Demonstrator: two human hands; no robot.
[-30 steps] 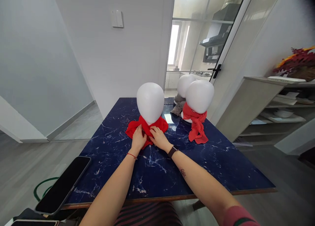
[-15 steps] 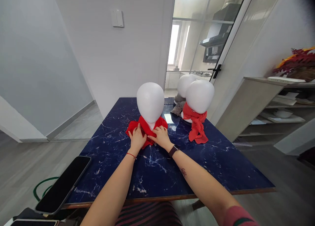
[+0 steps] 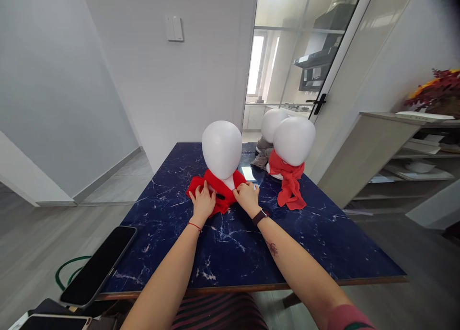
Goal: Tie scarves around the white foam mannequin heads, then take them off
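Note:
A white mannequin head (image 3: 222, 147) stands upright at the middle of the table, a red scarf (image 3: 225, 201) draped around its neck. My left hand (image 3: 203, 204) holds the scarf's left part, its fingers bent over the cloth. On the other side, my right hand (image 3: 247, 198) is closed on the scarf's right part, near the neck. A dark spot shows through a gap in the folds between my hands. The right fingertips are partly hidden behind the hand.
At the back right another white mannequin head (image 3: 293, 140) wears a knotted red scarf (image 3: 290, 188). Behind it stands a third head (image 3: 273, 123) with a grey scarf (image 3: 262, 156). A phone (image 3: 98, 265) lies at the left edge of the blue marbled table (image 3: 323, 253).
My right hand has moved to the right, away from my left hand, drawing the scarf's right part outward. A gap has opened in the folds. The view has shifted slightly.

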